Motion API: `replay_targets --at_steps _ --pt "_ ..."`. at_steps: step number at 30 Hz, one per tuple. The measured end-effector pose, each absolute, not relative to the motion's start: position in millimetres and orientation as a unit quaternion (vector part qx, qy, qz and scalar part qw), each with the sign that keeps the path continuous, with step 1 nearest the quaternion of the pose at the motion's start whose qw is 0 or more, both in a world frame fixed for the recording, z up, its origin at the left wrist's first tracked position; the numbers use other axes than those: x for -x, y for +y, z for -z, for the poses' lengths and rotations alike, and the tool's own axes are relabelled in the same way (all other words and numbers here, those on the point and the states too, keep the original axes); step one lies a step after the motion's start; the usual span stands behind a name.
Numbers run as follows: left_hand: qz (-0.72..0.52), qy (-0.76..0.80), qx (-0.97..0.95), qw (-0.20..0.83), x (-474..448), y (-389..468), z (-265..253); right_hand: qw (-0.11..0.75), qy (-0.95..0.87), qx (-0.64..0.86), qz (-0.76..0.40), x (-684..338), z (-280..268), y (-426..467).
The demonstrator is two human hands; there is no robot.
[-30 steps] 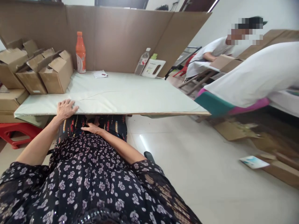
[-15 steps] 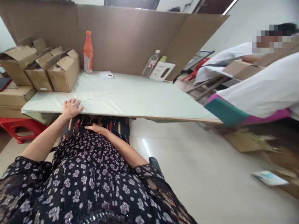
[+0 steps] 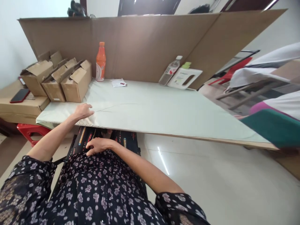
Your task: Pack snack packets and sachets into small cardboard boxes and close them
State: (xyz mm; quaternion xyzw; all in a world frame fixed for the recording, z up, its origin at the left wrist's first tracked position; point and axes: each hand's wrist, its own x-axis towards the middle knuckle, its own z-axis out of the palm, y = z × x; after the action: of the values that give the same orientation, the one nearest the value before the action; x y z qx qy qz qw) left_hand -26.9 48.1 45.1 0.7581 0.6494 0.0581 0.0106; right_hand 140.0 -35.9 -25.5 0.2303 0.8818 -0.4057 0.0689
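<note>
My left hand (image 3: 83,112) is over the front left of the covered table (image 3: 159,109), fingers bent loosely and apart, holding nothing. Just behind it stand several open cardboard boxes (image 3: 74,83). Above my lap, near the dark patterned trousers (image 3: 84,137), hovers my right hand (image 3: 99,145), its thumb and fingers apart with nothing in them. An orange bottle (image 3: 100,62) stands upright behind the boxes' right side, and a white paper packet (image 3: 118,82) lies to its right.
A clear bottle (image 3: 171,71) and a white jug (image 3: 185,78) lean against the cardboard partition (image 3: 152,47). A phone (image 3: 20,95) lies on a flat carton (image 3: 14,106) at left. A red stool (image 3: 31,131) is below. White cloth and a teal panel (image 3: 273,128) are at right.
The view has swung right-to-left across the scene, so the table sits lower and further right. My left hand has risen from lying flat; my right hand has lifted off my lap.
</note>
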Motion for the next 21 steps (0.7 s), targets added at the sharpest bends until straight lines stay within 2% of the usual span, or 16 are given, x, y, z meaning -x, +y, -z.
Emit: replay_targets --at_steps 10,16,21 --pt "-0.327 0.693 -0.638 -0.077 57.6 63.8 -117.0 0.056 0.857 -0.159 0.488 -136.4 20.0 -34.0" --pt "-0.455 0.719 -0.525 0.003 79.2 91.1 -130.6 0.011 0.758 -0.12 0.641 -127.6 45.2 -22.5" --pt "-0.531 0.702 -0.468 0.079 68.9 118.3 -140.9 0.006 0.552 -0.188 0.813 -117.2 81.7 -10.6"
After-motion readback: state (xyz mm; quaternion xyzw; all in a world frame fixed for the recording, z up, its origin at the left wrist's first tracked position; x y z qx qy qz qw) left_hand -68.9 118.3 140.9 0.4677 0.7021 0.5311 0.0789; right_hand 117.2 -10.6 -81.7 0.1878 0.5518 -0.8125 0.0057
